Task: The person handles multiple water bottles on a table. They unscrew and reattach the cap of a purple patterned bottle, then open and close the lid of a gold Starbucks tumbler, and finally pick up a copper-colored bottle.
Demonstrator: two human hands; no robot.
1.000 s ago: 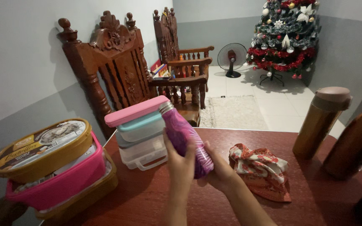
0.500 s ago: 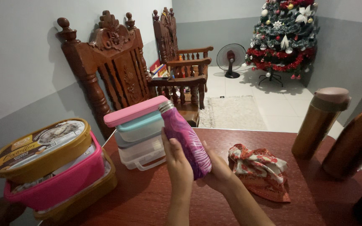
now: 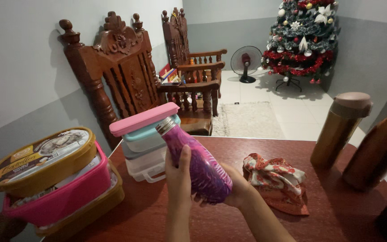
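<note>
I hold a purple patterned bottle (image 3: 198, 166) with a bare metal neck, tilted with its mouth up and to the left, above the reddish-brown table (image 3: 157, 215). My left hand (image 3: 178, 175) wraps its left side. Under its base is my right hand (image 3: 237, 192), mostly hidden behind the bottle. The bottle's mouth nearly touches a stack of clear plastic boxes (image 3: 148, 154) topped by a teal lid and a pink lid (image 3: 144, 118). A red floral cloth (image 3: 276, 181) lies crumpled just right of my right hand.
At the left stand stacked tubs: a yellow ice-cream tub (image 3: 41, 159) on a pink one (image 3: 59, 197). Two tall bronze flasks (image 3: 340, 130) (image 3: 379, 150) stand at the right. Carved wooden chairs (image 3: 126, 76) are behind the table; a fan (image 3: 246, 62) and decorated tree (image 3: 303, 38) stand farther back.
The bottle has dropped lower and tilted more, its base swinging toward me. My left hand slid up its side while my right hand moved under the base.
</note>
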